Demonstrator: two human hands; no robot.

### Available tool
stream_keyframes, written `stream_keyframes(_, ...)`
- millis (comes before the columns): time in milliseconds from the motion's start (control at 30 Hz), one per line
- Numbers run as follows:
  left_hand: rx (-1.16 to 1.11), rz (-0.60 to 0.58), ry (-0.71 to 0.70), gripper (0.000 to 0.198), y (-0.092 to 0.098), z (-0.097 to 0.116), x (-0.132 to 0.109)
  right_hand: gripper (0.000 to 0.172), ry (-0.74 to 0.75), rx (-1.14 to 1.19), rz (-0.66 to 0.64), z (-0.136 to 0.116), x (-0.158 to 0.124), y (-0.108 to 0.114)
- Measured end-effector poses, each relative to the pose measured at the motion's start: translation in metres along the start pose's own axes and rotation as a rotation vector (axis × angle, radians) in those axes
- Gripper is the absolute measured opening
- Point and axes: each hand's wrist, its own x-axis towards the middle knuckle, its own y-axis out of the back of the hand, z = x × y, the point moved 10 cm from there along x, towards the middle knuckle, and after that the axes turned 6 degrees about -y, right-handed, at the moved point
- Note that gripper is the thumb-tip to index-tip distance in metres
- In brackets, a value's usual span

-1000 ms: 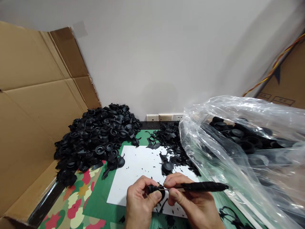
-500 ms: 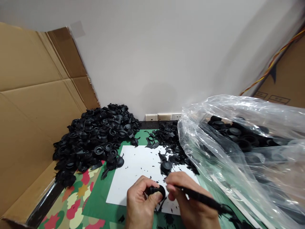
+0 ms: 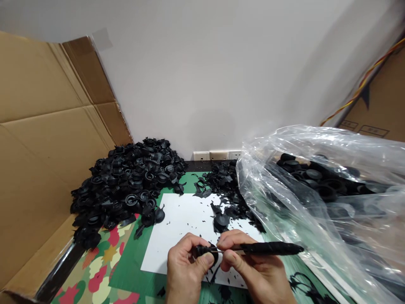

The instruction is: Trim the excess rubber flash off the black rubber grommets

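The small round black rubber part (image 3: 214, 257) sits above the white paper sheet's (image 3: 177, 232) near edge, pinched in the left hand's (image 3: 186, 268) closed fingers. Just right of it, the right hand's (image 3: 253, 264) fingers grip a slim black-handled metal tool (image 3: 272, 248), lying crosswise, tip at the part. Beyond the sheet's right, the brown cardboard box's (image 3: 389, 93) print is illegible.

Two hands, left hand (image 3: 187, 265) and right hand (image 3: 261, 266), working; one black part (image 3: 214, 256) and one black-handled tool (image 3: 272, 248) being held; one white sheet (image 3: 177, 223) lying; one plastic bag (image 3: 303, 217) gaping; three outlet plates (image 3: 218, 156) showing; heaped parts (image 3: 129, 181) overlapping beyond counting.
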Motion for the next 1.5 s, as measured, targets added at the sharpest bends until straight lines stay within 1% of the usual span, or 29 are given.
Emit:
stream_keyframes(133, 0.009, 0.000, -0.027, 0.004, 0.000, 0.002, 0.001, 0.009, 0.054, -0.038, -0.011, -0.003, -0.001, 0.000)
stream_keyframes(300, 0.027, 0.006, -0.046, 0.004, -0.001, 0.008, 0.001, 0.010, 0.085, -0.083, 0.003, -0.006, -0.002, -0.002)
stream_keyframes(367, 0.025, 0.009, -0.029, 0.004, -0.001, 0.007, 0.000, 0.014, 0.115, -0.081, 0.053, -0.008, -0.002, 0.002)
stream_keyframes(467, -0.028, 0.004, 0.051, 0.007, -0.003, -0.001, 0.000, 0.009, 0.141, -0.082, 0.217, -0.009, -0.003, 0.021)
stream_keyframes(500, -0.049, 0.004, 0.075, 0.009, -0.003, -0.004, 0.000, 0.007, 0.111, -0.088, 0.264, -0.007, -0.003, 0.028)
stream_keyframes(567, -0.061, 0.005, 0.079, 0.015, -0.001, -0.007, 0.002, 0.009, 0.001, -0.080, 0.306, 0.002, 0.000, 0.036)
stream_keyframes(667, -0.032, 0.003, 0.015, 0.020, 0.003, -0.006, 0.006, 0.017, -0.147, 0.028, 0.288, 0.012, 0.003, 0.036)
stream_keyframes(800, -0.017, 0.005, -0.031, 0.021, 0.008, -0.006, 0.007, 0.021, -0.208, 0.161, 0.273, 0.013, 0.002, 0.029)
stream_keyframes(933, 0.003, -0.011, -0.070, 0.019, 0.008, -0.004, 0.006, 0.020, -0.205, 0.221, 0.324, 0.010, -0.002, 0.026)
stream_keyframes(1000, 0.007, -0.016, -0.088, 0.020, 0.008, -0.002, 0.005, 0.021, -0.208, 0.229, 0.325, 0.009, -0.003, 0.023)
stream_keyframes(1167, 0.022, -0.026, -0.106, 0.023, 0.007, 0.001, 0.005, 0.021, -0.203, 0.242, 0.267, 0.010, -0.002, 0.017)
stream_keyframes(1267, 0.007, -0.030, -0.083, 0.021, 0.006, -0.001, 0.005, 0.018, -0.178, 0.196, 0.166, 0.013, 0.000, 0.010)
stream_keyframes(1333, -0.008, -0.028, -0.066, 0.019, 0.006, -0.003, 0.005, 0.017, -0.169, 0.182, 0.126, 0.015, 0.000, 0.006)
stream_keyframes(1500, 0.016, -0.021, -0.056, 0.015, 0.007, -0.005, 0.005, 0.020, -0.170, 0.198, 0.120, 0.015, -0.003, 0.001)
